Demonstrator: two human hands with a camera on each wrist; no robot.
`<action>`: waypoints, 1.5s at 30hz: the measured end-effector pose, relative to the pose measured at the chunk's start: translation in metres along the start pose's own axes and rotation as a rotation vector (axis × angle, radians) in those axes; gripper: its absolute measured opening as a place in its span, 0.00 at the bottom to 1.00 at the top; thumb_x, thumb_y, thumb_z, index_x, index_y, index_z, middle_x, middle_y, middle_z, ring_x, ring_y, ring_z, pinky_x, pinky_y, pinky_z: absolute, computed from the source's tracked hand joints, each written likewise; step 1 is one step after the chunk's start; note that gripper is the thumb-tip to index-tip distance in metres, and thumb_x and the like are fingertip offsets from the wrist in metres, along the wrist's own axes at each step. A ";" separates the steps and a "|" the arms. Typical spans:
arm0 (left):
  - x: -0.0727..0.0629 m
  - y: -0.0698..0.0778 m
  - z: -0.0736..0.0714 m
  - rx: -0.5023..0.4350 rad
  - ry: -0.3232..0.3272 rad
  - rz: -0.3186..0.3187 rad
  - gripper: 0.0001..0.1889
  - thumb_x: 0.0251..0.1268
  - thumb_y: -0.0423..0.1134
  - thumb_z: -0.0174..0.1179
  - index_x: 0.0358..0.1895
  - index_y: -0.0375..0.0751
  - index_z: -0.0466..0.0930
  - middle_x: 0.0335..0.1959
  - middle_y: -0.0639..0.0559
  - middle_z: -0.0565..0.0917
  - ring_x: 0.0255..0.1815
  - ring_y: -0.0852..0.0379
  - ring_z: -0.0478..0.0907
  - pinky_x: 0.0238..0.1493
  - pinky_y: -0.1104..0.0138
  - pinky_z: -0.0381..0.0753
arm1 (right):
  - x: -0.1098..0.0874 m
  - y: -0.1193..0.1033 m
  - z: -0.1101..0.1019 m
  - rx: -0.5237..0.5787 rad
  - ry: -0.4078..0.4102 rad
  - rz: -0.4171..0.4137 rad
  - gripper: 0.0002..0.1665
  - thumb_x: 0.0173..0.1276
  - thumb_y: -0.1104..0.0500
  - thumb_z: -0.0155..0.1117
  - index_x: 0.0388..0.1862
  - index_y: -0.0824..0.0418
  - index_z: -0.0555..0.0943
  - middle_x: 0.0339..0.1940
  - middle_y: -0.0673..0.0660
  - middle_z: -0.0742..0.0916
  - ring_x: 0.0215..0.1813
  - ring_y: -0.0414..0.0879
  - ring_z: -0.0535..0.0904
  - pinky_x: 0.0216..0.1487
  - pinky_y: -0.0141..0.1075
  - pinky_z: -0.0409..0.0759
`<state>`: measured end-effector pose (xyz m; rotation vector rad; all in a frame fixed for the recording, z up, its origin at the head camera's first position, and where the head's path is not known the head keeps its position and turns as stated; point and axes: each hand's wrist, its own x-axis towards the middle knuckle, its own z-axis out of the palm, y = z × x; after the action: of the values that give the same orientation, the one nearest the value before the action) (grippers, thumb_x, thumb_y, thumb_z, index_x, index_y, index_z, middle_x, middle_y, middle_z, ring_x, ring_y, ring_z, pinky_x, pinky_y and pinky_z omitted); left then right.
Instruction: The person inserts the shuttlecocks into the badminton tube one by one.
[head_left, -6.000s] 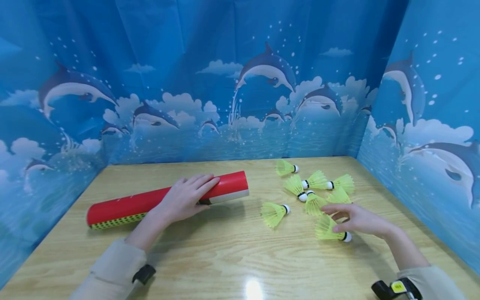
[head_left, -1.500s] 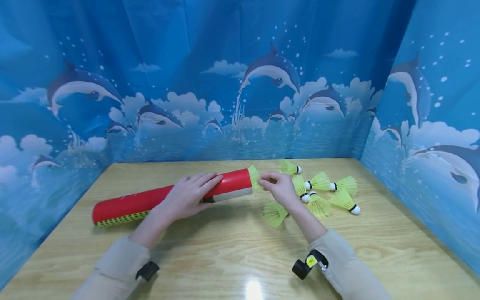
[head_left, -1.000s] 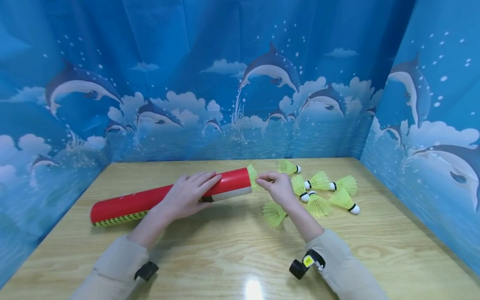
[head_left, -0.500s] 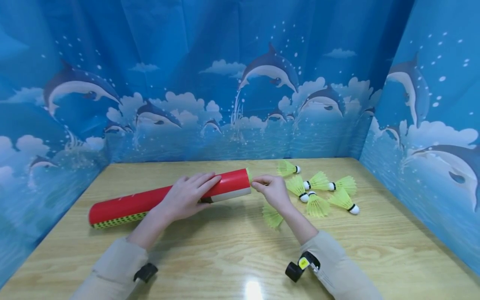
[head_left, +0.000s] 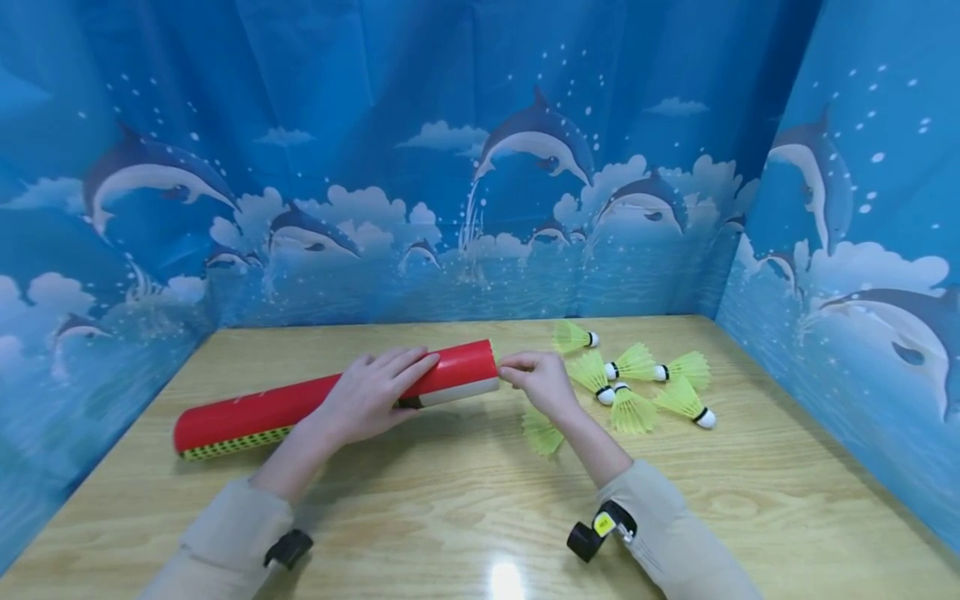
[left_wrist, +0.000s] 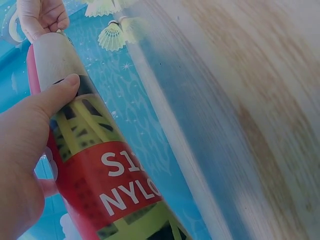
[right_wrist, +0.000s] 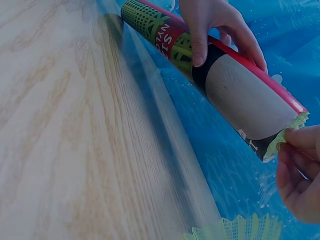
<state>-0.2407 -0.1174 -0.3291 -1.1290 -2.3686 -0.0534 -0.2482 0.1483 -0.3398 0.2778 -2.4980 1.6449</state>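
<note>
A long red shuttlecock tube (head_left: pixel 255 408) lies slantwise over the table, its mouth toward the right. My left hand (head_left: pixel 367 398) grips it near that end, thumb on the near side and fingers over the top. The left wrist view shows the printed side of the tube (left_wrist: pixel 95 170). At the mouth, my right hand (head_left: pixel 543 386) pinches the skirt rim of a yellow-green shuttlecock (right_wrist: pixel 300 120). Only that rim sticks out; the rest is hidden inside the tube. Another shuttlecock (head_left: pixel 542 432) lies below the right hand, partly covered by the wrist.
Several loose yellow-green shuttlecocks (head_left: pixel 633 410) with white heads lie on the right half of the wooden table (head_left: pixel 450 517). One shuttlecock (head_left: pixel 572 337) sits farther back. A blue dolphin-print curtain (head_left: pixel 360 183) stands behind and along both sides.
The right hand took a shuttlecock from the near right of the group to the tube mouth. Since then it has edged left, and the skirt has slid almost wholly inside. The left hand keeps its grip.
</note>
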 end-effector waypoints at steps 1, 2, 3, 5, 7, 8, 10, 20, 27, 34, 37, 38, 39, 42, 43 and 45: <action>0.000 0.000 0.000 0.002 -0.002 -0.001 0.47 0.37 0.48 0.76 0.67 0.45 0.65 0.61 0.44 0.72 0.59 0.46 0.70 0.46 0.48 0.76 | 0.000 0.000 0.000 -0.004 -0.003 0.002 0.11 0.61 0.65 0.64 0.41 0.67 0.84 0.40 0.59 0.86 0.38 0.48 0.81 0.40 0.42 0.80; -0.001 0.000 0.000 0.005 -0.004 -0.002 0.46 0.37 0.48 0.76 0.67 0.45 0.65 0.61 0.44 0.72 0.59 0.46 0.70 0.46 0.48 0.76 | 0.000 0.000 0.000 -0.011 -0.005 0.003 0.11 0.61 0.65 0.64 0.41 0.67 0.85 0.40 0.59 0.86 0.37 0.46 0.81 0.39 0.41 0.80; -0.001 0.000 0.000 0.005 -0.005 -0.003 0.46 0.38 0.48 0.76 0.67 0.45 0.65 0.61 0.44 0.72 0.59 0.46 0.70 0.46 0.48 0.76 | 0.000 -0.001 0.000 -0.017 -0.008 0.003 0.11 0.61 0.64 0.64 0.41 0.67 0.85 0.40 0.59 0.86 0.36 0.46 0.80 0.39 0.40 0.80; -0.001 0.000 0.000 0.009 -0.007 -0.004 0.46 0.38 0.48 0.76 0.67 0.45 0.65 0.61 0.44 0.72 0.59 0.46 0.70 0.46 0.48 0.76 | 0.001 -0.001 0.001 -0.034 -0.014 -0.001 0.10 0.61 0.65 0.64 0.41 0.67 0.85 0.39 0.59 0.86 0.35 0.45 0.80 0.37 0.38 0.79; -0.001 0.000 0.000 0.011 -0.006 -0.005 0.46 0.38 0.48 0.76 0.67 0.45 0.65 0.61 0.44 0.72 0.59 0.46 0.70 0.46 0.48 0.76 | 0.001 -0.002 0.001 -0.041 -0.020 -0.002 0.11 0.61 0.65 0.63 0.41 0.67 0.85 0.40 0.59 0.86 0.35 0.45 0.79 0.36 0.37 0.79; -0.001 0.000 0.000 0.011 -0.006 -0.005 0.46 0.38 0.48 0.76 0.67 0.45 0.65 0.61 0.44 0.72 0.59 0.46 0.70 0.46 0.49 0.76 | 0.001 -0.002 0.001 -0.045 -0.025 -0.003 0.11 0.61 0.65 0.63 0.41 0.67 0.85 0.40 0.59 0.86 0.35 0.46 0.80 0.36 0.37 0.78; -0.001 0.000 0.000 0.011 -0.004 -0.007 0.46 0.38 0.48 0.76 0.67 0.46 0.65 0.61 0.44 0.72 0.59 0.46 0.70 0.46 0.49 0.76 | 0.001 -0.003 0.002 -0.045 -0.037 -0.002 0.11 0.61 0.66 0.62 0.42 0.68 0.84 0.40 0.60 0.86 0.36 0.46 0.80 0.36 0.37 0.79; 0.000 0.002 -0.001 -0.004 -0.004 -0.004 0.47 0.37 0.48 0.76 0.67 0.46 0.65 0.61 0.44 0.72 0.58 0.46 0.70 0.46 0.49 0.76 | -0.001 -0.004 0.007 0.067 -0.068 0.035 0.13 0.63 0.71 0.56 0.46 0.75 0.80 0.44 0.68 0.84 0.37 0.52 0.84 0.36 0.39 0.82; -0.001 0.002 0.000 -0.005 -0.003 0.004 0.47 0.37 0.48 0.76 0.67 0.46 0.64 0.61 0.44 0.72 0.58 0.47 0.70 0.46 0.49 0.76 | -0.003 -0.004 0.008 0.104 -0.105 0.038 0.15 0.65 0.72 0.53 0.49 0.74 0.78 0.46 0.68 0.82 0.40 0.54 0.83 0.40 0.48 0.81; 0.000 0.003 0.000 -0.003 -0.006 0.003 0.47 0.37 0.48 0.76 0.67 0.46 0.64 0.61 0.44 0.72 0.58 0.47 0.70 0.46 0.49 0.76 | -0.004 -0.005 0.007 0.130 -0.115 0.024 0.14 0.66 0.72 0.51 0.48 0.75 0.78 0.45 0.68 0.82 0.42 0.55 0.82 0.39 0.46 0.82; 0.000 0.003 -0.001 0.000 -0.009 0.000 0.47 0.37 0.48 0.76 0.67 0.46 0.64 0.61 0.44 0.72 0.58 0.47 0.70 0.46 0.49 0.76 | -0.004 -0.005 0.006 0.161 -0.113 0.045 0.14 0.66 0.72 0.51 0.49 0.76 0.77 0.45 0.68 0.82 0.42 0.55 0.82 0.39 0.47 0.81; 0.001 0.003 -0.001 0.000 -0.010 -0.002 0.47 0.37 0.48 0.76 0.67 0.46 0.64 0.61 0.44 0.72 0.58 0.47 0.70 0.46 0.49 0.76 | -0.003 -0.005 0.006 0.174 -0.110 0.054 0.14 0.66 0.71 0.52 0.49 0.76 0.77 0.44 0.67 0.82 0.41 0.54 0.82 0.39 0.46 0.82; 0.001 0.003 -0.001 0.000 -0.010 -0.003 0.48 0.37 0.48 0.76 0.67 0.46 0.64 0.61 0.44 0.72 0.58 0.47 0.70 0.46 0.49 0.77 | -0.003 -0.005 0.005 0.189 -0.106 0.064 0.14 0.66 0.71 0.53 0.49 0.76 0.77 0.44 0.67 0.82 0.41 0.53 0.82 0.39 0.46 0.81; 0.001 0.003 -0.002 -0.003 -0.009 -0.009 0.48 0.36 0.48 0.77 0.67 0.45 0.64 0.61 0.44 0.72 0.58 0.47 0.70 0.46 0.49 0.77 | -0.002 -0.004 0.001 0.222 -0.087 0.086 0.14 0.67 0.69 0.55 0.48 0.75 0.78 0.42 0.66 0.82 0.39 0.51 0.82 0.39 0.45 0.82; 0.001 0.002 -0.003 -0.002 -0.010 -0.010 0.48 0.36 0.48 0.77 0.67 0.45 0.64 0.61 0.44 0.72 0.59 0.46 0.70 0.46 0.49 0.77 | -0.002 -0.003 -0.001 0.226 -0.080 0.087 0.13 0.66 0.69 0.56 0.48 0.74 0.78 0.42 0.65 0.83 0.39 0.49 0.82 0.39 0.43 0.82; 0.001 0.002 -0.003 -0.004 -0.012 -0.014 0.49 0.36 0.47 0.77 0.67 0.45 0.63 0.62 0.44 0.72 0.59 0.46 0.70 0.47 0.49 0.76 | -0.002 -0.001 -0.004 0.225 -0.074 0.084 0.14 0.66 0.68 0.56 0.48 0.74 0.78 0.41 0.64 0.83 0.39 0.48 0.82 0.38 0.41 0.82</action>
<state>-0.2386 -0.1161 -0.3263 -1.1184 -2.3882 -0.0566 -0.2456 0.1521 -0.3377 0.2644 -2.4063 1.9885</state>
